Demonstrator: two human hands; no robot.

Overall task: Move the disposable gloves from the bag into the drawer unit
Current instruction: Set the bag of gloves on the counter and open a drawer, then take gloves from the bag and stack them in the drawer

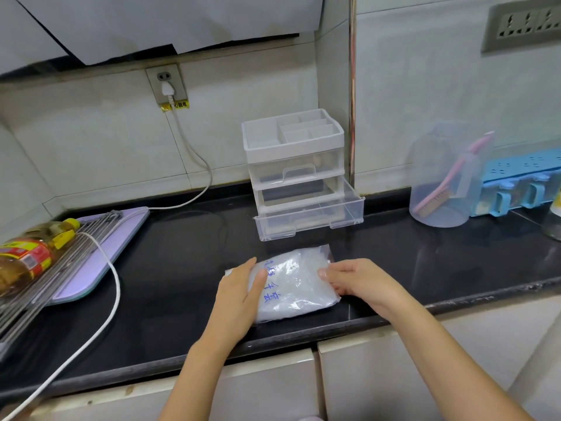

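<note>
Setting: a kitchen corner with pale tiled walls, wall sockets, and a glossy black desk running along them.
Drawer unit: the drawer unit stands against the back wall. It is clear plastic with a white frame and a divided tray on top. Its bottom drawer is pulled out towards the person and nothing shows inside it.
Bag: the bag lies flat on the desk near the front edge, just in front of the open drawer but apart from it.
Gloves: the gloves show through the film as a thin, whitish, crinkled wad that fills most of the bag. Blue handwriting runs down the front.
Hands: both are on the bag, set apart at opposite sides. The left hand rests along the left side with fingers fairly straight and the thumb on top. The right hand has curled fingers pinching the right edge.
Nearby: a white cable trails over the desk on the left, beside a metal rack carrying an oil bottle.
Risk, slip: the film looks slick, so a light pinch could likely let the bag slide on the glossy top or off the front edge.
Risk, spill: the thin gloves probably cling together, so a hard pull may bring out a clump that scatters or tears.
Risk, drawer: the drawer juts out unsupported, so pressing down on it could tip the light unit forward.
</note>
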